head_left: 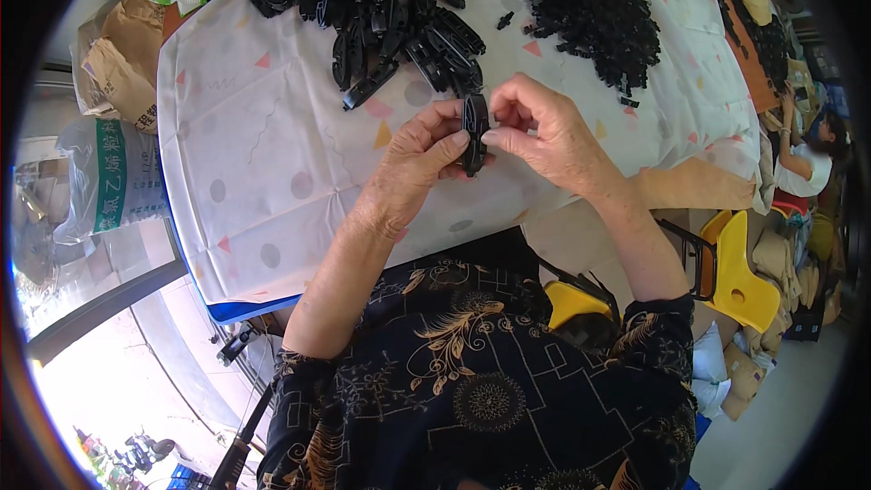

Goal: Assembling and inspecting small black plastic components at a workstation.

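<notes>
Over the near part of the table, my left hand (419, 152) grips a long black plastic part (474, 118) upright between thumb and fingers. My right hand (537, 132) is closed in a pinch at the part's right edge, its thumb tip touching or almost touching it. Whether a small piece sits between those fingers is hidden. Just beyond my hands lies a heap of similar long black plastic parts (386, 14). Farther right is a pile of small black plastic pieces (594, 14), with one loose piece (505, 20) apart from it.
A pale patterned cloth (263, 127) covers the table. Brown paper bags (127, 63) and a plastic sack (109, 177) stand at the left. Yellow chairs (739, 272) are at the right, where another person (807, 159) works beside more black parts.
</notes>
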Demonstrator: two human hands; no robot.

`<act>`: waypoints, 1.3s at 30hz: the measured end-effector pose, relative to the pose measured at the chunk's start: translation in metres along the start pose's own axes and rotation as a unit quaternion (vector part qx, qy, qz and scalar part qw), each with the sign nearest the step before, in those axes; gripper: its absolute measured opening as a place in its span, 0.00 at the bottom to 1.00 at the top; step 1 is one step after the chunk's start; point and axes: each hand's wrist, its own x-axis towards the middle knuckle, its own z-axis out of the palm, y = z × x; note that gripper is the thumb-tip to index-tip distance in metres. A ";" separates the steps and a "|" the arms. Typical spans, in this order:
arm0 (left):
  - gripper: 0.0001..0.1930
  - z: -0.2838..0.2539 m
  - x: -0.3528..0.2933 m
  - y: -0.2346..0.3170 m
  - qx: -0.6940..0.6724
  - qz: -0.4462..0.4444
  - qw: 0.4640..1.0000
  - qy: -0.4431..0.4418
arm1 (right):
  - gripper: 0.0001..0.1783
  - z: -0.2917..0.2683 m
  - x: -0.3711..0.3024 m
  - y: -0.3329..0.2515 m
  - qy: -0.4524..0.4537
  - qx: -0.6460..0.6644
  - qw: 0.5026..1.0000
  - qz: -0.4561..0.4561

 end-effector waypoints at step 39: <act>0.18 -0.003 -0.004 0.013 0.391 0.137 0.908 0.064 | 0.14 -0.012 0.025 0.036 0.049 0.208 0.974 0.075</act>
